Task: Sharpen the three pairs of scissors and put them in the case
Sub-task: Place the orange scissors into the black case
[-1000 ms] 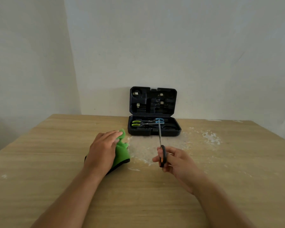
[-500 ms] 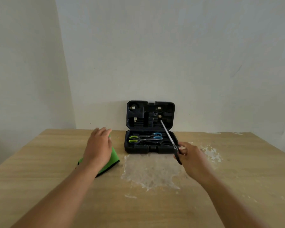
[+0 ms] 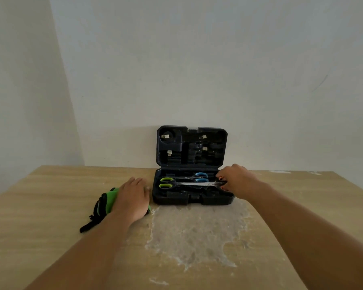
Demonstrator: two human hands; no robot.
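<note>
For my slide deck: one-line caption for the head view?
Right hand lays black-handled scissors in the open case while left hand rests on the green sharpener.

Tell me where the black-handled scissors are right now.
In the head view, the black-handled scissors lie in the tray of the open case, nearest the front, beside the green-handled pair. The right hand holds their handle at the case's right end.

One head-worn view looks forward and slightly down across the desk (image 3: 50,206) from its near edge, facing the far wall (image 3: 197,70); both forearms reach in from the near side.
</note>
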